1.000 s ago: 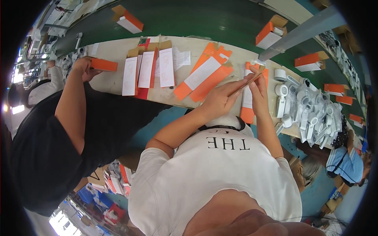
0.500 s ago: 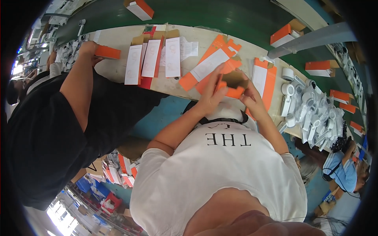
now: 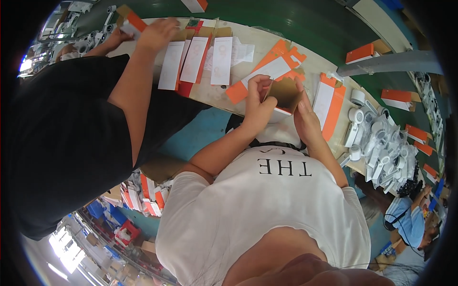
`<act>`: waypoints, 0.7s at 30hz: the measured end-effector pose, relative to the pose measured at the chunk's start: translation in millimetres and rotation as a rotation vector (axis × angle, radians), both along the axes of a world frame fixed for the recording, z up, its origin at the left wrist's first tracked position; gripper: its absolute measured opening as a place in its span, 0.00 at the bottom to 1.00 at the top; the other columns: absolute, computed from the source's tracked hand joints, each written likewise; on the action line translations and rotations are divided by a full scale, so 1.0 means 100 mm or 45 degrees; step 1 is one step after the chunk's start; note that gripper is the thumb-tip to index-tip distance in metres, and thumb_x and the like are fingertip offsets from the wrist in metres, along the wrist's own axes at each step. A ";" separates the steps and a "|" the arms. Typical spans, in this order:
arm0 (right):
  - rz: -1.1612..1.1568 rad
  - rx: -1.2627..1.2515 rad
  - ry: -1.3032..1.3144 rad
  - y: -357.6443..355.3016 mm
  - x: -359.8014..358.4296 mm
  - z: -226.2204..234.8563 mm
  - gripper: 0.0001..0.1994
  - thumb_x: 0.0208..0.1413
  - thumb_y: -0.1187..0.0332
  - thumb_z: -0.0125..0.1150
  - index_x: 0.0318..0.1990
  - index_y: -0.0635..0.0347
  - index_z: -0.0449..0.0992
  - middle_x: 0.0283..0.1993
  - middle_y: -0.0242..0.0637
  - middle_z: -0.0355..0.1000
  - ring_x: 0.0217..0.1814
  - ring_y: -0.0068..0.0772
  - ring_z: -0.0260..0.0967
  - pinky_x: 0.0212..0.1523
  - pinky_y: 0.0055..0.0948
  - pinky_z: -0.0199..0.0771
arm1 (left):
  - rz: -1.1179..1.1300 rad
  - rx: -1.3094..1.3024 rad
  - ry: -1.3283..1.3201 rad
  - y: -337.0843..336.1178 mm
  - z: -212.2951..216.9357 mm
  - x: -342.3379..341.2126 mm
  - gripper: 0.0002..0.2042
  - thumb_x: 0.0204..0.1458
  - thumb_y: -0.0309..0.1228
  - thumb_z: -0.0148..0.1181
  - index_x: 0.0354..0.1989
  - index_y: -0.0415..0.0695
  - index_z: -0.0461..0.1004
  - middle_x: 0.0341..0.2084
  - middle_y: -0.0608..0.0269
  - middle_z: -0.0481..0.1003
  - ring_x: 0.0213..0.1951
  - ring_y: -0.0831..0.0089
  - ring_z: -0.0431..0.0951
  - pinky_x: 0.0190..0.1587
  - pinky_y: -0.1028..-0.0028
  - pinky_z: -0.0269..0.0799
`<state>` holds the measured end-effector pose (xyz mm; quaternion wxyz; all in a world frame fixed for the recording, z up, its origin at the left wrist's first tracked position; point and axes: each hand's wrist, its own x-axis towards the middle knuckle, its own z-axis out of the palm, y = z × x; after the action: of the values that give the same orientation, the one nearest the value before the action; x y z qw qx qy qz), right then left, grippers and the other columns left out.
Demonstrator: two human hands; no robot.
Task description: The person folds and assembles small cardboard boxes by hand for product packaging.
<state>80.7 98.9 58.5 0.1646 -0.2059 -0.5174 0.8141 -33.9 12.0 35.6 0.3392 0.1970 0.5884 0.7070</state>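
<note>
Between my two hands is a small orange and white cardboard box (image 3: 285, 93), its open end facing up and its brown inside showing. My left hand (image 3: 259, 102) grips its left wall, thumb at the near edge and fingers bent over the far rim. Along the right wall lies my right hand (image 3: 307, 113), fingers nearly straight and pressed to the cardboard. Just beyond, flat orange and white box blanks (image 3: 260, 71) overlap on the table. Another flattened box (image 3: 326, 102) lies to the right of my right hand.
Several standing white boxes (image 3: 221, 59) with brown flaps line the table at left. A co-worker's hand (image 3: 160, 33) reaches near them. Bagged white handheld devices (image 3: 379, 138) are heaped at right. A grey metal bar (image 3: 391, 64) crosses above the table; a green conveyor (image 3: 286, 16) runs behind.
The box in my hands has turned, and its orange flaps no longer cover the near side of the opening. The co-worker has raised an orange box and stretched one hand toward the standing boxes.
</note>
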 end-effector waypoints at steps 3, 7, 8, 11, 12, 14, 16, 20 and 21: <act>-0.079 -0.103 -0.016 0.02 -0.05 0.07 0.32 0.57 0.57 0.44 0.65 0.58 0.42 0.67 0.38 0.43 0.70 0.33 0.36 0.66 0.31 0.32 | 0.088 0.276 0.263 -0.05 0.10 0.14 0.25 0.42 0.17 0.54 0.50 0.41 0.53 0.47 0.51 0.62 0.46 0.66 0.68 0.44 0.69 0.67; 0.006 -0.129 -0.026 0.07 -0.09 0.09 0.27 0.52 0.71 0.44 0.62 0.57 0.52 0.63 0.37 0.52 0.64 0.32 0.49 0.62 0.29 0.45 | -0.142 0.311 1.048 -0.22 -0.20 -0.05 0.20 0.42 0.39 0.65 0.37 0.43 0.64 0.45 0.45 0.65 0.44 0.58 0.69 0.45 0.66 0.66; 0.066 -0.041 -0.038 0.07 -0.10 0.10 0.27 0.50 0.75 0.43 0.61 0.57 0.56 0.62 0.36 0.55 0.62 0.32 0.52 0.61 0.28 0.50 | -0.139 0.305 0.928 -0.19 -0.22 -0.05 0.19 0.42 0.39 0.65 0.36 0.43 0.63 0.45 0.45 0.64 0.44 0.58 0.69 0.45 0.67 0.66; 0.105 0.030 -0.020 0.15 -0.04 0.00 0.17 0.50 0.76 0.42 0.48 0.60 0.71 0.60 0.38 0.58 0.60 0.32 0.55 0.58 0.28 0.55 | -0.151 0.285 0.708 -0.11 -0.18 -0.03 0.20 0.42 0.40 0.65 0.34 0.43 0.62 0.45 0.45 0.64 0.44 0.59 0.68 0.46 0.67 0.64; 0.186 0.185 0.050 0.17 -0.03 0.00 0.15 0.51 0.76 0.42 0.43 0.61 0.74 0.59 0.38 0.59 0.60 0.33 0.56 0.57 0.28 0.56 | -0.123 0.268 0.675 -0.12 -0.16 0.01 0.20 0.41 0.40 0.65 0.34 0.43 0.62 0.45 0.45 0.64 0.45 0.60 0.68 0.47 0.67 0.63; 0.277 0.220 0.003 0.22 0.04 0.13 0.13 0.51 0.75 0.43 0.39 0.61 0.76 0.58 0.39 0.59 0.59 0.33 0.56 0.57 0.29 0.57 | -0.051 0.299 0.535 -0.13 -0.18 0.07 0.21 0.39 0.39 0.68 0.34 0.43 0.63 0.45 0.48 0.64 0.47 0.59 0.66 0.48 0.67 0.63; 0.367 0.258 -0.050 0.28 0.10 0.18 0.12 0.52 0.74 0.44 0.35 0.61 0.77 0.58 0.40 0.60 0.59 0.33 0.57 0.57 0.30 0.57 | -0.100 0.272 0.711 -0.13 -0.09 0.02 0.21 0.38 0.38 0.68 0.35 0.43 0.64 0.45 0.50 0.64 0.46 0.59 0.66 0.48 0.66 0.63; 0.270 -0.191 0.018 0.38 0.12 0.05 0.10 0.50 0.73 0.52 0.39 0.61 0.75 0.58 0.40 0.59 0.60 0.35 0.56 0.58 0.32 0.56 | -0.199 0.343 0.924 -0.10 -0.09 0.02 0.20 0.36 0.36 0.69 0.35 0.44 0.67 0.45 0.55 0.63 0.44 0.61 0.67 0.45 0.68 0.65; 0.184 -0.180 -0.060 0.35 0.09 0.10 0.13 0.50 0.70 0.54 0.43 0.61 0.73 0.57 0.41 0.60 0.61 0.35 0.55 0.58 0.32 0.55 | -0.241 0.319 0.942 -0.10 -0.10 0.02 0.19 0.36 0.36 0.69 0.34 0.43 0.68 0.45 0.54 0.63 0.44 0.62 0.67 0.45 0.69 0.66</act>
<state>89.6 134.2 68.6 0.0784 -0.1981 -0.4759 0.8533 -32.0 2.2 25.6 0.1414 0.5314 0.5595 0.6202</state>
